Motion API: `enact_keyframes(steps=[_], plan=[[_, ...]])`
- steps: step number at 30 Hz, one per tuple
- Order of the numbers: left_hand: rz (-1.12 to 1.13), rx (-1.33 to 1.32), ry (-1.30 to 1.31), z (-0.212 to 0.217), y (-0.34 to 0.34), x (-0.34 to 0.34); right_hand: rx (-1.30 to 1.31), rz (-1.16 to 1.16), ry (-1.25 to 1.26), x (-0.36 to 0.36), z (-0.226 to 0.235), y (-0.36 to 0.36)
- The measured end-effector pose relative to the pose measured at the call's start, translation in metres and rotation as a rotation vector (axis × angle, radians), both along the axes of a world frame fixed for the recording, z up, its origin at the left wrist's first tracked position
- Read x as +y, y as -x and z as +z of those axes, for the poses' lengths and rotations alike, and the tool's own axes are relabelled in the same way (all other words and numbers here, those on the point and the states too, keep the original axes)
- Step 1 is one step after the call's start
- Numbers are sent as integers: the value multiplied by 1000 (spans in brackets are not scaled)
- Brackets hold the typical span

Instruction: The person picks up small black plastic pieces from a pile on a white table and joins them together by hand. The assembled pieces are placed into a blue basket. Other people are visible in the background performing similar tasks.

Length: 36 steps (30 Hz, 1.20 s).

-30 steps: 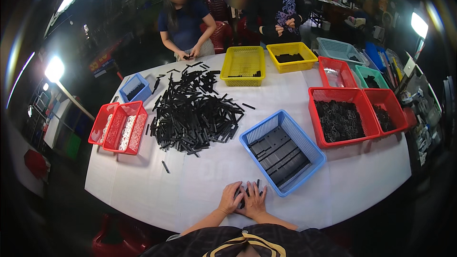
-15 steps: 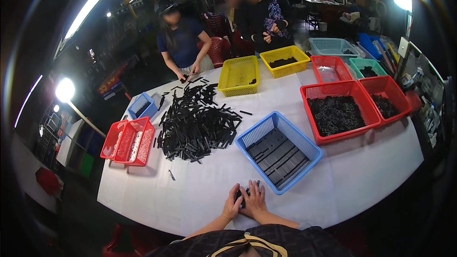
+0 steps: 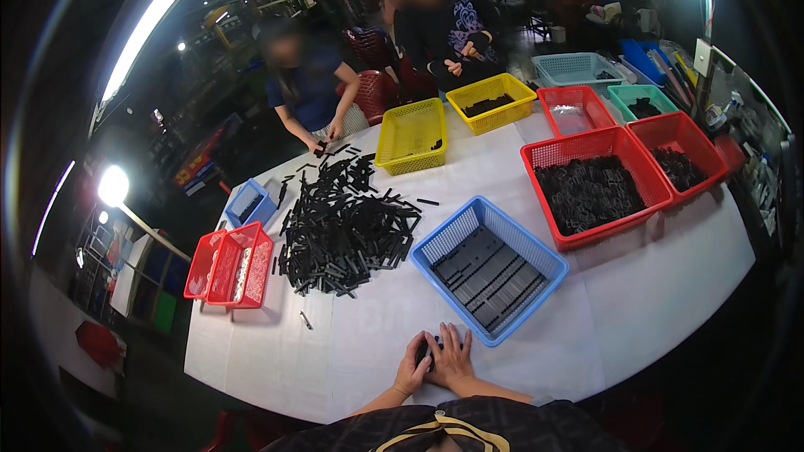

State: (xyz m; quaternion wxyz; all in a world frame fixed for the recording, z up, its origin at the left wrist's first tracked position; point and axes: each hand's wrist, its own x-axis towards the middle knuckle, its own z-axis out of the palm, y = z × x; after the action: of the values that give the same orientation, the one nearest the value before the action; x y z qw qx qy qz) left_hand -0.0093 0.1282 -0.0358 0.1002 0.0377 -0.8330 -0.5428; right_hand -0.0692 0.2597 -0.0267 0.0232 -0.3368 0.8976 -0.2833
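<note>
White table (image 3: 670, 301) under dim workshop lighting. Near edge: left hand (image 3: 412, 372) and right hand (image 3: 452, 360) pressed together over a small black part (image 3: 429, 350), fingers curled round it, right fingers spread flat on top. Just beyond: blue basket (image 3: 488, 266) with black strips laid flat. Left of it: heap of black strips (image 3: 343, 226); far left: red baskets (image 3: 230, 266). Right: red basket (image 3: 595, 186) of black parts. Far: yellow baskets (image 3: 412, 136); two people standing at far edge.

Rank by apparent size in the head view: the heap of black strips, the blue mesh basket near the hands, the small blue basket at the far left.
1. Heap of black strips
2. Blue mesh basket, close behind and nearer the camera, so unsure
3. Small blue basket, clearly smallest
</note>
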Motion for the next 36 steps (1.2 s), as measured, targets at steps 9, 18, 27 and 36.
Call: enact_keyframes(steps=[9, 18, 27, 36], plan=[[12, -2, 70, 6, -1, 2, 47, -7, -19, -1, -2, 2], [34, 55, -175, -10, 5, 0, -6, 1, 56, 0, 2, 4], [56, 30, -368, 7, 19, -7, 0, 4, 42, -1, -2, 4], [264, 372, 295, 132, 212, -60, -47, 42, 7, -2, 1, 8]])
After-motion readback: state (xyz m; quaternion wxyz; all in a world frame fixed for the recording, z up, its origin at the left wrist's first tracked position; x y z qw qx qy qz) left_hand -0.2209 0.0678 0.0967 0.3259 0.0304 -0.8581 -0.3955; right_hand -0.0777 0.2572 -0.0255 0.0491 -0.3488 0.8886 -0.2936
